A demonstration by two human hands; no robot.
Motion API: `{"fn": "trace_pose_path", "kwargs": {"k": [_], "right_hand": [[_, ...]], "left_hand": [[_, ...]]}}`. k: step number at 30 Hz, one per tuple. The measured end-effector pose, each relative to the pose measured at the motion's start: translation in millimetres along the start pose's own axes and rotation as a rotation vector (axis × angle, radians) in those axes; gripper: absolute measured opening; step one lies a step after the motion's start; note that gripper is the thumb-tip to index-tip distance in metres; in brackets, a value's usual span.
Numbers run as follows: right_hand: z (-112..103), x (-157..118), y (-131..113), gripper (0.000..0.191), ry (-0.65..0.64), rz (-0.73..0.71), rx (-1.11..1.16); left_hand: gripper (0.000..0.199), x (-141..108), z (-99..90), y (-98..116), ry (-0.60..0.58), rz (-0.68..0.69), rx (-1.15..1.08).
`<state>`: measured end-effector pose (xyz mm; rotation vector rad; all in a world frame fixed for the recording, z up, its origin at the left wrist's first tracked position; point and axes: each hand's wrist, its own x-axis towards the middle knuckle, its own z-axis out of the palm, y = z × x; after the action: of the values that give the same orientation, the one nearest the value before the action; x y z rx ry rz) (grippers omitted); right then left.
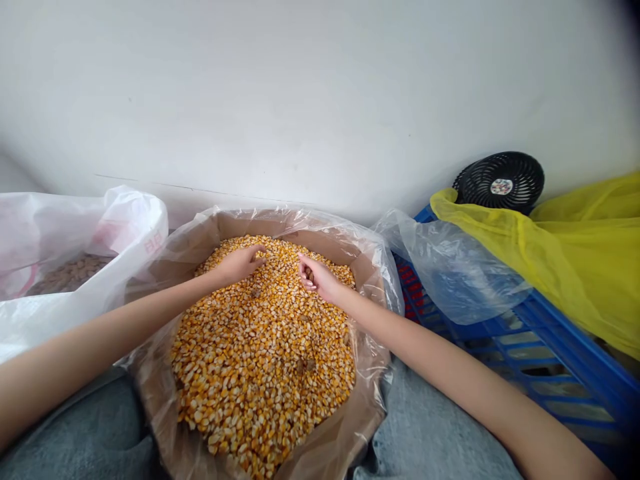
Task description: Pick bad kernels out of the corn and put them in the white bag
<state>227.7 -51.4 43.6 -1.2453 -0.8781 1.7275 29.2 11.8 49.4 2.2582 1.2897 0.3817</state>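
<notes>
Loose yellow corn kernels (260, 360) fill a bag lined with clear plastic (375, 267) between my knees. My left hand (243, 264) is over the far part of the corn, its fingers bent and a gap showing between thumb and forefinger, with nothing seen in it. Close by on the right, my right hand (317, 278) is turned partly palm up, fingers curled around small brown lumps (309, 274). A few similar brown lumps lie among the kernels, such as a brown lump (256, 292) near my left hand. What exactly the lumps are cannot be made out.
A white woven sack (135, 233) on the left holds brown pieces (75, 273). At right stands a blue plastic crate (555, 333) with a clear plastic bag (460, 267), yellow mesh (590, 253) and a black fan (500, 180) on it. A white wall (300, 100) rises behind.
</notes>
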Motion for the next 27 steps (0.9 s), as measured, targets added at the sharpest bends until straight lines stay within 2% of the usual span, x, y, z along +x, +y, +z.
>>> {"fn": "trace_pose_path", "kwargs": {"k": [2, 4, 7, 9, 11, 13, 15, 17, 19, 21, 24, 27], "right_hand": [[-3.4, 0.0, -2.7, 0.032, 0.053, -0.072, -0.049], [-7.7, -0.3, -7.1, 0.031, 0.110, -0.134, -0.112], [-17.0, -1.0, -14.9, 0.031, 0.164, -0.189, -0.230], [-24.2, -2.4, -19.2, 0.032, 0.138, -0.194, -0.393], [-28.8, -5.0, -21.1, 0.034, 0.045, -0.173, -0.682], [-27.0, -8.8, -19.5, 0.035, -0.105, -0.128, -1.038], [-17.1, -13.4, -14.5, 0.036, -0.256, -0.068, -1.375], [-1.3, -18.0, -7.3, 0.038, -0.336, -0.016, -1.670], [15.1, -21.6, 0.3, 0.037, -0.345, -0.008, -1.908], [27.2, -23.7, 6.2, 0.032, -0.343, -0.018, -2.052], [33.6, -24.6, 10.2, 0.026, -0.367, -0.021, -2.118], [31.8, -25.1, 10.8, 0.023, -0.377, -0.038, -2.132]], "left_hand": [[0.028, 10.7, 4.2, 4.3, -0.072, 0.059, 0.237], [0.026, 16.1, 8.2, 5.1, -0.130, 0.065, 0.366], [0.025, 13.2, 12.0, 0.4, -0.148, 0.050, 0.375], [0.026, 6.8, 12.3, -5.2, -0.118, 0.048, 0.324], [0.027, 0.2, 11.5, -11.2, -0.095, 0.059, 0.302], [0.030, -5.0, 10.3, -16.2, -0.097, 0.082, 0.326], [0.032, -8.6, 9.3, -19.6, -0.110, 0.092, 0.353], [0.032, -11.3, 8.1, -21.6, -0.112, 0.077, 0.336], [0.032, -13.4, 6.6, -23.0, -0.099, 0.050, 0.268], [0.033, -14.4, 4.7, -24.8, -0.058, 0.022, 0.158], [0.037, -13.1, 1.9, -29.1, 0.060, -0.060, -0.080], [0.038, -10.2, -0.5, -33.3, 0.123, -0.234, -0.457]]}}
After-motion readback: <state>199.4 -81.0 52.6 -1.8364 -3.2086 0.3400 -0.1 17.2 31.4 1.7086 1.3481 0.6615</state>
